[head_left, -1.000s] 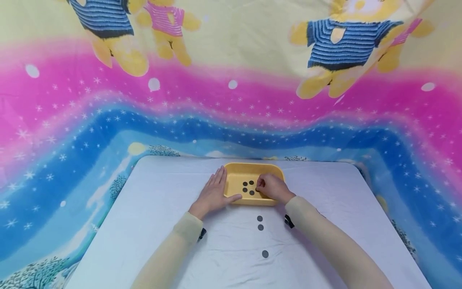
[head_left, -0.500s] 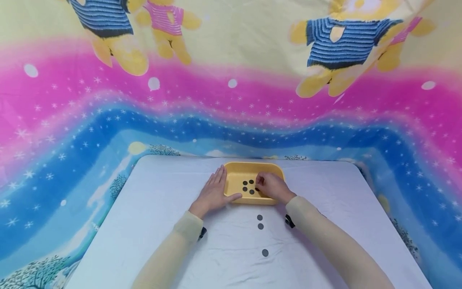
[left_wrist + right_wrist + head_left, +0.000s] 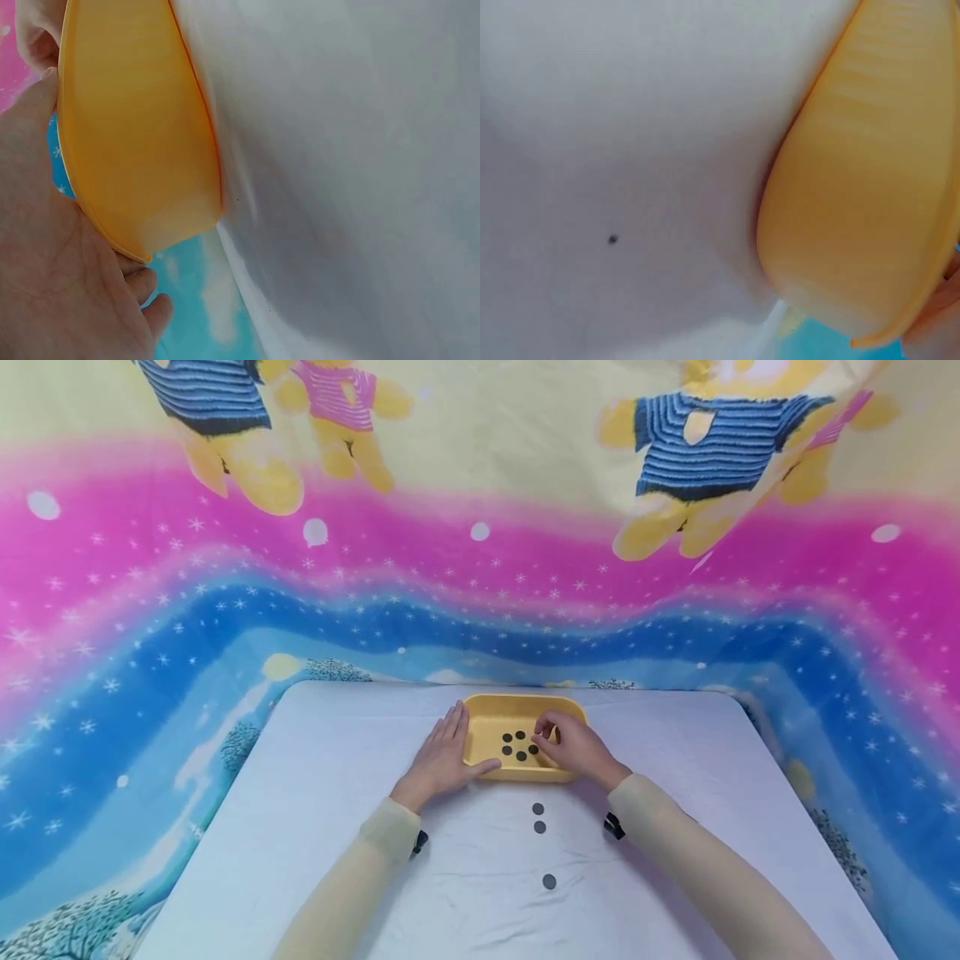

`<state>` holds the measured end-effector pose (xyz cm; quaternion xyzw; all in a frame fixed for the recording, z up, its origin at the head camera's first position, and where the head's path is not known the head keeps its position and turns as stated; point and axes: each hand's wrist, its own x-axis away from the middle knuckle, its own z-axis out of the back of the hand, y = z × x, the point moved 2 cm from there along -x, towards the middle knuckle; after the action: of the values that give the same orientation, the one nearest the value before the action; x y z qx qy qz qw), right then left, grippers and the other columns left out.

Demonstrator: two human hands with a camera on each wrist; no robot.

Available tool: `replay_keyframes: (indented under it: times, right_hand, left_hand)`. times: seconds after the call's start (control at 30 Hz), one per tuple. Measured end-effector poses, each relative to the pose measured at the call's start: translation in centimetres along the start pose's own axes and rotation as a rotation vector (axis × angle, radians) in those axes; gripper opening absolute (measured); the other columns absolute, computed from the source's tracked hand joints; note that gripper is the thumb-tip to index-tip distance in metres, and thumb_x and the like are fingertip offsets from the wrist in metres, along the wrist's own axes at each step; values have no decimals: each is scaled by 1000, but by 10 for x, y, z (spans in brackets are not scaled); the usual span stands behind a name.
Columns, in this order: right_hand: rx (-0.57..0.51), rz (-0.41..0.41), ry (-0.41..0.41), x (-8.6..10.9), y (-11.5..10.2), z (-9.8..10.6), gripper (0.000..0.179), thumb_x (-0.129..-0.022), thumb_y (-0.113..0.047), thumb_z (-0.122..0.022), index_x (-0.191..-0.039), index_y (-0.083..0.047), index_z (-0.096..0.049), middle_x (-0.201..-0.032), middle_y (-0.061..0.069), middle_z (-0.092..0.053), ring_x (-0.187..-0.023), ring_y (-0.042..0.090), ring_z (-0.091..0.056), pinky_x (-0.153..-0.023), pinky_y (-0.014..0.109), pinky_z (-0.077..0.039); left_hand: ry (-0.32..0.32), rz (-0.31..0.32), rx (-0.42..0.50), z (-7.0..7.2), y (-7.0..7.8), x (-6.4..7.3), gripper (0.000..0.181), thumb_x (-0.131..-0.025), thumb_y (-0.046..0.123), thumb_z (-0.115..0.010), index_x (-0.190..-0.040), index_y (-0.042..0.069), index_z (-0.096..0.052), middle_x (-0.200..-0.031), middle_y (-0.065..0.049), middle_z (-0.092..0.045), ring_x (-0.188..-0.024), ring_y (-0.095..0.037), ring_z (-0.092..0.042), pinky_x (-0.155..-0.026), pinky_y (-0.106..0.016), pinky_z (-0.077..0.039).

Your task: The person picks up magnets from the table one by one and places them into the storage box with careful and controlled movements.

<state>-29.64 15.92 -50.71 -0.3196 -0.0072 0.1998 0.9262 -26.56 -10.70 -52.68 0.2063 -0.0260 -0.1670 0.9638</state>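
A yellow plastic tray point(image 3: 480, 727) stands at the far part of the table. Several small dark grey round discs point(image 3: 521, 756) lie in it, one of them point(image 3: 533, 749) just beside the fingertips of my right hand point(image 3: 573, 747). That hand is over the tray's right side, fingers loosely bent, with no disc seen between them. My left hand point(image 3: 438, 760) rests along the tray's left side, fingers straight, thumb at the front rim. The left wrist view shows its palm point(image 3: 67, 277) against the tray's outer wall point(image 3: 142, 127). In the right wrist view only a bit of the right hand point(image 3: 937, 322) shows.
Three more dark discs lie on the white-covered table point(image 3: 337, 827) in front of the tray: two close together, the upper one point(image 3: 537, 809) and the lower one point(image 3: 540, 827), and a third point(image 3: 549, 882) nearer. A patterned cloth point(image 3: 480, 577) hangs behind the table.
My right hand has let go of a disc on the tray floor, and its fingers have lifted and spread a little, moving slightly right. My left hand has stayed in place.
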Motion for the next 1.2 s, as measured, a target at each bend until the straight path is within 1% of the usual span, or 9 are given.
replay_keyframes:
  times: [0.13, 0.27, 0.43, 0.6, 0.77, 0.87, 1.0, 1.1, 1.2]
  right_hand:
    - [4, 32, 34, 12, -2, 8, 9, -101, -20, -77, -103, -19, -68, -94, -3, -65, -73, 16, -54, -64, 34, -49]
    - [-6, 64, 53, 27, -4, 17, 9, -100, -18, -78, -103, -18, -69, -93, -4, -64, -74, 16, -54, -65, 33, -49]
    - [-2, 101, 69, 47, -7, 23, 12, -99, -17, -80, -104, -16, -69, -93, -4, -64, -76, 17, -54, -67, 31, -47]
    - [-20, 133, 71, 65, -12, 23, 14, -97, -14, -82, -105, -15, -70, -94, -6, -64, -78, 16, -55, -69, 30, -49]
    - [-27, 139, 74, 81, -15, 18, 19, -94, -13, -85, -106, -17, -70, -94, -10, -64, -81, 12, -56, -72, 28, -51]
    - [-37, 149, 76, 90, -18, 15, 21, -93, -13, -86, -106, -18, -71, -94, -11, -63, -81, 13, -57, -71, 29, -52]
    - [-38, 153, 54, 102, -22, 10, 19, -95, -16, -85, -107, -19, -70, -93, -13, -62, -80, 11, -56, -69, 27, -51]
    - [-30, 147, 16, 111, -25, 7, 18, -97, -20, -83, -108, -20, -70, -93, -14, -60, -81, 8, -54, -69, 25, -50]
    - [-29, 152, -18, 118, -26, 3, 18, -98, -23, -82, -108, -19, -69, -93, -14, -59, -81, 8, -54, -69, 25, -50]
  left_hand:
    - [-11, 10, 24, 0, 0, 0, 121, -96, 76, -61, -171, 3, -1, -179, -11, 10, -167, -29, 0, -134, -43, -3]
    - [-22, 7, 21, -1, 1, -1, 122, -96, 78, -59, -171, 4, 1, -178, -10, 12, -167, -29, 2, -133, -41, -2]
    - [-15, -2, 7, 1, 1, -1, 122, -96, 80, -57, -171, 3, 0, -179, -12, 9, -167, -28, 3, -134, -42, -3]
    - [-14, 0, 13, 1, 1, 0, 122, -96, 79, -58, -171, 2, 0, -178, -11, 11, -167, -27, 4, -134, -43, -2]
    - [-11, 0, 2, 0, 0, 1, 123, -95, 81, -56, -171, 2, -1, -178, -11, 11, -167, -28, 2, -134, -42, -2]
    - [-10, 3, 5, 0, -1, 1, 124, -94, 83, -55, -171, 2, -2, -179, -12, 10, -167, -29, 1, -134, -43, -3]
    - [-15, 4, 5, -2, -1, 1, 124, -94, 83, -55, -171, 2, -1, -178, -12, 10, -167, -31, -1, -134, -43, -3]
    - [-20, 4, -4, -2, -2, 0, 124, -94, 84, -54, -171, 3, 1, -179, -11, 10, -167, -29, 0, -134, -41, -3]
    - [-15, -1, -11, 0, -1, 0, 124, -94, 84, -54, -171, 2, 0, -179, -13, 8, -167, -29, 0, -134, -42, -3]
